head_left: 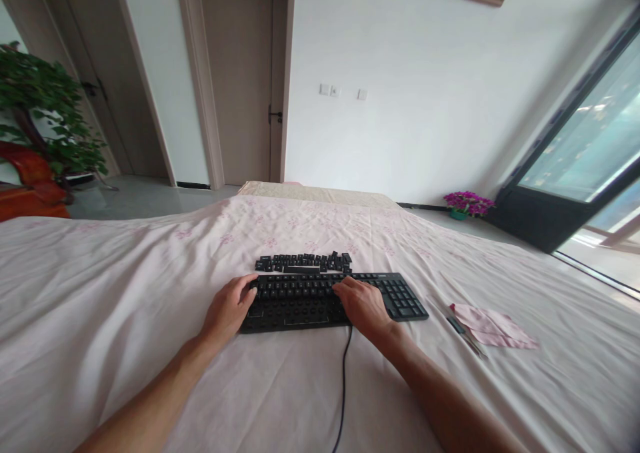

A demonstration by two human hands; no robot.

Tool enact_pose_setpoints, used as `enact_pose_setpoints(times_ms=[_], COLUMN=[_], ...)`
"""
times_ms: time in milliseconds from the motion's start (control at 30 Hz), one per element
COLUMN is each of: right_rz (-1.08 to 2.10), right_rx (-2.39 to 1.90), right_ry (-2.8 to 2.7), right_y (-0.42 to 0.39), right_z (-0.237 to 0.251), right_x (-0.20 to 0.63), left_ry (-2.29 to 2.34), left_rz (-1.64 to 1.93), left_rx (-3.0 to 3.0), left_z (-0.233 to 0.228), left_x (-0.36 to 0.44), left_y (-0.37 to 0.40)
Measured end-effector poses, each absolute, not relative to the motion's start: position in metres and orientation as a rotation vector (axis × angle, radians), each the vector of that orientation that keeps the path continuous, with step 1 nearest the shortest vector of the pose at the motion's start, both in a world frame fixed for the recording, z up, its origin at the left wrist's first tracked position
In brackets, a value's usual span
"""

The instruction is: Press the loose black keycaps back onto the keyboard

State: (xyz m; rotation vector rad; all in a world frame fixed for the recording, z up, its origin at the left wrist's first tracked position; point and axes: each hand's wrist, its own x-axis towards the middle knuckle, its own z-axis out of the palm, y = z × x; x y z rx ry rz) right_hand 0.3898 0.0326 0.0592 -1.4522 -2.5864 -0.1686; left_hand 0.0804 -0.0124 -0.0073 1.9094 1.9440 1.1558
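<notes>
Resting on the keyboard, both hands, left and right, lie relaxed, gripping nothing; loose keycaps sit just behind.

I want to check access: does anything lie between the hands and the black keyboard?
Nothing visible does. The left hand and right hand both rest directly on the black plastic keyboard.

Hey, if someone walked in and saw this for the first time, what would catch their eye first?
Probably the black keyboard lying on the pink sheet, with the left hand on its left end and the right hand on its middle. Just behind it sits a row of loose black keycaps. To the right lie a pink cloth and a slim tool.
</notes>
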Motion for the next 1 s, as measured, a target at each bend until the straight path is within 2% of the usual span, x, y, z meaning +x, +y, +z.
enact_pose_setpoints(times_ms=[167, 400, 633, 1000], right_rz=[-0.166, 0.050, -0.001, 0.139], right_rx=[-1.442, -1.478, -1.609, -1.613], right_ry=[-2.608, -2.449, -2.382, -2.347], right_y=[0.033, 0.050, 0.057, 0.061], right_z=[0.059, 0.055, 0.057, 0.051], right_x=[0.391, 0.406, 0.416, 0.414], left_ry=[1.938, 1.941, 1.936, 1.949], left_rz=[1.170, 1.174, 1.159, 1.149], left_rx=[1.913, 1.916, 1.917, 1.930], left_z=[-0.006, -0.006, -0.004, -0.008], left_x=[0.081, 0.081, 0.082, 0.080], left_y=[-0.013, -0.013, -0.014, -0.011])
